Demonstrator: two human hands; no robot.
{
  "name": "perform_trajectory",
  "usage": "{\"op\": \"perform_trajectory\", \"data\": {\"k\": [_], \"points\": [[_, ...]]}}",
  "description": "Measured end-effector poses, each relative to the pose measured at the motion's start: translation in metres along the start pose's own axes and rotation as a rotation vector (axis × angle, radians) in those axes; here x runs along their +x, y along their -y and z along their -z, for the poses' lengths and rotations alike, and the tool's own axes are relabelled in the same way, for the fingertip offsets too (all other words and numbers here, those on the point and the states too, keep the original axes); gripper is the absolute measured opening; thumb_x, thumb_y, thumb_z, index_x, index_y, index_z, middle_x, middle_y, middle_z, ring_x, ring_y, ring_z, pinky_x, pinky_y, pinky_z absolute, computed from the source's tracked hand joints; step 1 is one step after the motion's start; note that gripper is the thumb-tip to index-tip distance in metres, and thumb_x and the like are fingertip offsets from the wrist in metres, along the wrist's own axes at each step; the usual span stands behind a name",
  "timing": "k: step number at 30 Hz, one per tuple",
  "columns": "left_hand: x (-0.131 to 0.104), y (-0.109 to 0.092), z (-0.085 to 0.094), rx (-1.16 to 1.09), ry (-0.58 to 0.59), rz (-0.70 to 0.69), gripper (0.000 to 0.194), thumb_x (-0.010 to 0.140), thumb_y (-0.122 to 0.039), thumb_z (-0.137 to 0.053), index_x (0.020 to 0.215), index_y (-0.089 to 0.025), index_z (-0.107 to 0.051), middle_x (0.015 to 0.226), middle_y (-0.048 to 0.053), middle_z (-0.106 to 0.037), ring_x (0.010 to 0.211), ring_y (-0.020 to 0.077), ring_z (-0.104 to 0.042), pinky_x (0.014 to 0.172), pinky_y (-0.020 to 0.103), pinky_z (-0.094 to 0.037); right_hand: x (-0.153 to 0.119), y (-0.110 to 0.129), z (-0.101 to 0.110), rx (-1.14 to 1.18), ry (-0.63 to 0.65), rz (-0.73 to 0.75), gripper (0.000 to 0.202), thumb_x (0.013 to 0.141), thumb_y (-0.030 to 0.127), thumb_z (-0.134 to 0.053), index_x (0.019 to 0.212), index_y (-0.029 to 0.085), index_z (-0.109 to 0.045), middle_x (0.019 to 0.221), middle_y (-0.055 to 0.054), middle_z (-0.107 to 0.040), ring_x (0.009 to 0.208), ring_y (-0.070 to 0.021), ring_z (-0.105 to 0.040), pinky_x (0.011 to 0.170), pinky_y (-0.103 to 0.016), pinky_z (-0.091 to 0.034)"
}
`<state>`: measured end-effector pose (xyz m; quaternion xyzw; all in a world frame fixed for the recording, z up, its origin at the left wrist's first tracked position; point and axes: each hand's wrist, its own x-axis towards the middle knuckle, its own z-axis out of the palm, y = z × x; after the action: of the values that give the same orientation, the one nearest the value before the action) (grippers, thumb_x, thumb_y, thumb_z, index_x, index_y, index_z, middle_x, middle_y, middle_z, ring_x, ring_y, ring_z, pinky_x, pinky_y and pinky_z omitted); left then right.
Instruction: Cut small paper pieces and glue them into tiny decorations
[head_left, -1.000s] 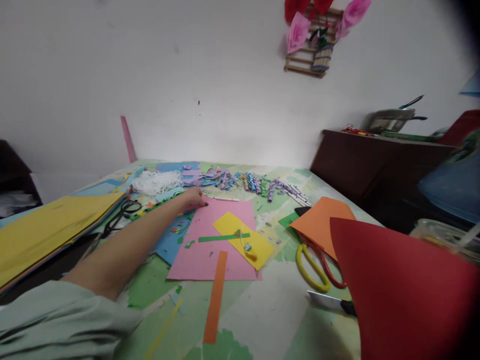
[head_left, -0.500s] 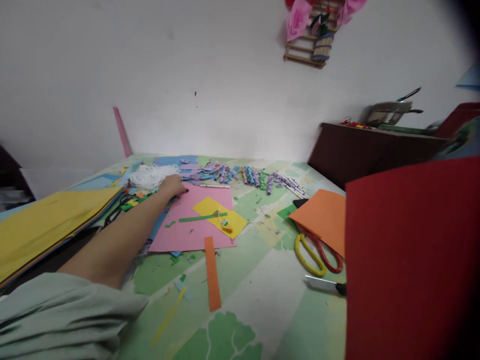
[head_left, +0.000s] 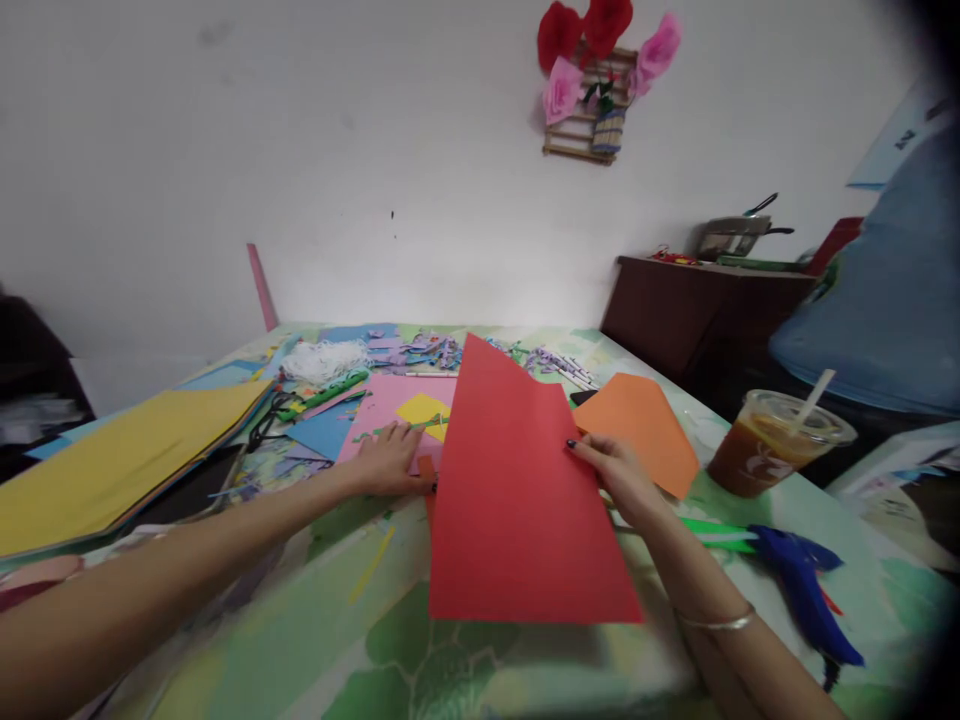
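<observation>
My right hand [head_left: 616, 472] pinches a large red paper sheet [head_left: 521, 510] by its right edge, holding it tilted above the table. My left hand [head_left: 390, 458] rests with fingers apart on the pink sheet [head_left: 379, 398], its thumb near the red sheet's left edge. Close to those fingers are a yellow paper piece [head_left: 421, 408] and a thin green strip. An orange strip [head_left: 427, 468] shows partly beside the left thumb, the remainder hidden behind the red sheet. Orange paper [head_left: 634, 425] lies beyond my right hand.
At right stand an iced drink cup [head_left: 757, 450] and a blue glue gun [head_left: 806, 590]. Yellow sheets [head_left: 142, 455] are stacked at left. White string [head_left: 326, 360] and curled paper pieces [head_left: 559, 362] lie along the back, before the wall. A dark cabinet [head_left: 667, 320] adjoins the table.
The red sheet has moved left from the right side to the middle, with my right hand now visible on it. My left hand has come back nearer from the pink sheet's far corner.
</observation>
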<state>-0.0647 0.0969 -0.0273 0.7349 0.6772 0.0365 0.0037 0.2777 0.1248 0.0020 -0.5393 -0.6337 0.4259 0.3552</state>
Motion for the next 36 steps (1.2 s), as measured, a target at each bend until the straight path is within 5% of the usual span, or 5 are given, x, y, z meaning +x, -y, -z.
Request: {"op": "perform_trajectory", "data": {"k": [5,13,24,30,36], "points": [[0.003,0.013,0.014,0.079,0.010,0.058,0.101,0.059,-0.065,-0.071,0.142,-0.017,-0.038,0.150,0.025,-0.030,0.139,0.0470,-0.020,0.102,0.067,-0.026,0.006,0.007,-0.017,-0.388,-0.001,0.060,0.026,0.090,0.031,-0.059,0.070,0.015,-0.058,0.051,0.006,-0.048,0.047,-0.0102,-0.051,0.048,-0.023,-0.040],[0.026,0.046,0.049,0.122,-0.130,0.099,0.036,0.090,-0.032,-0.058,0.122,-0.016,-0.055,0.125,0.011,-0.056,0.107,0.0251,-0.058,0.089,0.048,-0.050,0.008,0.011,-0.036,-0.736,0.006,0.136,0.022,0.093,0.031,-0.057,0.105,0.014,-0.062,0.103,-0.006,-0.064,0.088,-0.0170,-0.063,0.078,-0.036,-0.054],[-0.111,-0.084,0.021,-0.080,-0.273,-0.714,0.028,0.087,-0.035,-0.055,0.105,-0.016,-0.065,0.109,0.013,-0.069,0.106,0.0273,-0.062,0.091,0.042,-0.051,-0.041,0.014,-0.023,-0.727,0.011,0.408,0.027,0.089,0.015,-0.054,0.116,0.010,-0.059,0.116,-0.019,-0.063,0.113,-0.0294,-0.056,0.093,-0.040,-0.043],[-0.123,-0.091,0.009,-0.072,-0.338,-0.796,0.022,0.091,-0.016,-0.046,0.090,-0.017,-0.068,0.089,0.009,-0.073,0.082,0.0213,-0.067,0.075,0.035,-0.056,-0.112,0.002,-0.009,-0.589,0.492,0.701,0.027,0.080,0.011,-0.068,0.105,0.021,-0.067,0.114,-0.006,-0.067,0.108,-0.0199,-0.059,0.094,-0.029,-0.046],[-0.126,-0.098,0.007,0.018,-0.378,-0.780,0.025,0.090,-0.034,-0.052,0.093,-0.014,-0.067,0.088,0.014,-0.072,0.080,0.0261,-0.068,0.068,0.039,-0.058,-0.121,-0.033,-0.015,-0.518,0.307,0.833,0.020,0.086,0.014,-0.062,0.106,0.017,-0.066,0.108,-0.009,-0.070,0.106,-0.0201,-0.061,0.093,-0.033,-0.050]]}}
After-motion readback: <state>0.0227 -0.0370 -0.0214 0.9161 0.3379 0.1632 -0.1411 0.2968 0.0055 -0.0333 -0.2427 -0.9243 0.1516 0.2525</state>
